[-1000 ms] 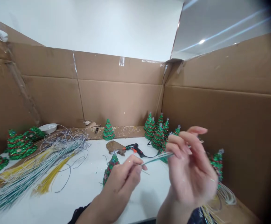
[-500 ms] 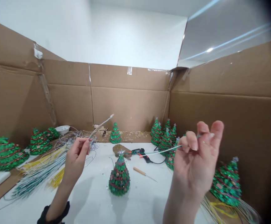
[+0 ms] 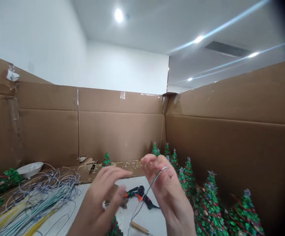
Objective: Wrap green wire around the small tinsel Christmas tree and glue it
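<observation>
My left hand (image 3: 100,200) is raised at the bottom of the view, its fingers (image 3: 113,173) stretched out toward the other hand and blurred. My right hand (image 3: 168,193) sits just beside it, not touching, with the fingertips (image 3: 148,159) curled over and drawn in toward the thumb. Both forearms run out past the lower edge.

We have a white tabletop (image 3: 154,220) edged by a flat brown cardboard sheet (image 3: 115,168) scattered with pale shavings. Across them we find a black-and-orange hot glue gun (image 3: 134,192), a wooden-handled awl (image 3: 139,227), a tangled heap of long white, green and yellow wires (image 3: 46,196), a shallow white bowl (image 3: 29,169), a small black tool (image 3: 92,168), and upright cone-shaped green beaded Christmas trees (image 3: 207,209).
</observation>
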Demonstrator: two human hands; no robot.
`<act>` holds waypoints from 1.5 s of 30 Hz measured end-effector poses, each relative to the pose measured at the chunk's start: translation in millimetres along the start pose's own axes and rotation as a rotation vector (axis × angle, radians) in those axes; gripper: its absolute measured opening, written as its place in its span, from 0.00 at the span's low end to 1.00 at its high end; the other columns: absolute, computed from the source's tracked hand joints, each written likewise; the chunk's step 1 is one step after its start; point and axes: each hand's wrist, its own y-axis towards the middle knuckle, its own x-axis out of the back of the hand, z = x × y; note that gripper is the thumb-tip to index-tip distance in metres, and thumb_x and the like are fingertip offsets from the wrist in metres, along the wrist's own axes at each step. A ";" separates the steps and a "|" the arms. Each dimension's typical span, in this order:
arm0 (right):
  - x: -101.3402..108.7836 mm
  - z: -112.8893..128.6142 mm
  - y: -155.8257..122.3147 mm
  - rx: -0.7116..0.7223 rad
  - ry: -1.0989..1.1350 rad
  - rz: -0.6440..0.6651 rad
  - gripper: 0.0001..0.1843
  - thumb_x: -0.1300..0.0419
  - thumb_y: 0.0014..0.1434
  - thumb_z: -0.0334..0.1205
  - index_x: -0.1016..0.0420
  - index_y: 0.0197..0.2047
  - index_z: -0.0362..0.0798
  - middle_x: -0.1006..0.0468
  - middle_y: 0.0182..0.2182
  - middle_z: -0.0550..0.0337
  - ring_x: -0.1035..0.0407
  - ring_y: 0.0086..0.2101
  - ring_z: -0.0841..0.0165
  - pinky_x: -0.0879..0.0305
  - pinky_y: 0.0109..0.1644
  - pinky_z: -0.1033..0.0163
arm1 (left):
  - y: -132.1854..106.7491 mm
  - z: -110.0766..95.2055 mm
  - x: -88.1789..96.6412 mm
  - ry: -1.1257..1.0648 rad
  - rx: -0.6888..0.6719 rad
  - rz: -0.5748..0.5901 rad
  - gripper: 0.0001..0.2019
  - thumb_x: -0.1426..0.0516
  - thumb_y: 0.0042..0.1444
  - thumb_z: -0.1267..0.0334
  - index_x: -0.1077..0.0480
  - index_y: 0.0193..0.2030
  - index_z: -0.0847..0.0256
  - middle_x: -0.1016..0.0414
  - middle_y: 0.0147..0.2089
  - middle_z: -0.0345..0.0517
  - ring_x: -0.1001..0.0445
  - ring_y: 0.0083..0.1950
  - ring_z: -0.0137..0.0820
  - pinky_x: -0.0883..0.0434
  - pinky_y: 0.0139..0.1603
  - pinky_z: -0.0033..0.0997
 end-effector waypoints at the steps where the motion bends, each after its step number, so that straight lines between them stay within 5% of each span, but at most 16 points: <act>1: -0.5 -3.8 1.6 -0.038 -0.003 0.036 0.10 0.32 0.49 0.47 0.27 0.30 0.52 0.24 0.41 0.60 0.32 0.44 0.68 0.36 0.48 0.61 | 1.8 -14.0 -2.7 -0.062 -0.019 0.004 0.12 0.49 0.60 0.57 0.28 0.46 0.51 0.25 0.48 0.45 0.30 0.51 0.37 0.31 0.51 0.35; 5: -3.6 -15.7 7.3 -0.161 -0.003 0.124 0.12 0.28 0.43 0.43 0.27 0.26 0.51 0.25 0.39 0.61 0.32 0.38 0.70 0.36 0.35 0.66 | -0.8 -33.2 -18.8 -0.302 0.116 0.012 0.13 0.50 0.60 0.53 0.28 0.34 0.55 0.26 0.32 0.42 0.29 0.35 0.33 0.31 0.35 0.27; 8: -6.5 -20.4 9.3 -0.187 -0.010 0.168 0.13 0.27 0.41 0.43 0.27 0.25 0.50 0.26 0.34 0.62 0.33 0.33 0.72 0.37 0.35 0.66 | -4.3 -29.6 -24.2 -0.434 0.228 0.029 0.16 0.51 0.61 0.52 0.33 0.28 0.57 0.37 0.20 0.37 0.37 0.24 0.28 0.37 0.26 0.24; 24: -15.5 -16.7 -0.7 -0.067 -0.013 0.195 0.13 0.32 0.49 0.43 0.33 0.25 0.48 0.33 0.24 0.67 0.42 0.21 0.77 0.44 0.21 0.71 | -2.7 -18.6 -20.3 -1.054 0.288 0.300 0.09 0.44 0.59 0.58 0.34 0.32 0.60 0.39 0.20 0.32 0.43 0.19 0.19 0.39 0.29 0.24; 33: -21.9 -28.8 1.2 0.005 -0.253 0.146 0.09 0.39 0.57 0.45 0.34 0.34 0.51 0.23 0.32 0.63 0.32 0.25 0.75 0.35 0.23 0.69 | 4.8 -15.9 -18.5 -0.761 0.314 0.016 0.08 0.45 0.59 0.57 0.32 0.36 0.59 0.36 0.21 0.34 0.35 0.23 0.23 0.37 0.27 0.24; 39: -5.9 -19.0 9.9 0.261 -0.474 -0.140 0.06 0.42 0.59 0.43 0.36 0.35 0.52 0.23 0.27 0.65 0.26 0.31 0.71 0.29 0.41 0.60 | 9.4 12.6 9.7 -0.445 0.300 0.252 0.10 0.45 0.56 0.56 0.32 0.30 0.59 0.34 0.22 0.37 0.37 0.23 0.25 0.37 0.25 0.24; 45: 18.0 -7.6 21.5 0.505 -0.422 -0.319 0.02 0.43 0.59 0.38 0.34 0.36 0.52 0.23 0.30 0.66 0.27 0.30 0.74 0.30 0.43 0.60 | 0.8 62.0 50.5 -0.105 0.275 0.363 0.11 0.48 0.56 0.54 0.30 0.33 0.58 0.33 0.25 0.35 0.36 0.26 0.23 0.39 0.28 0.18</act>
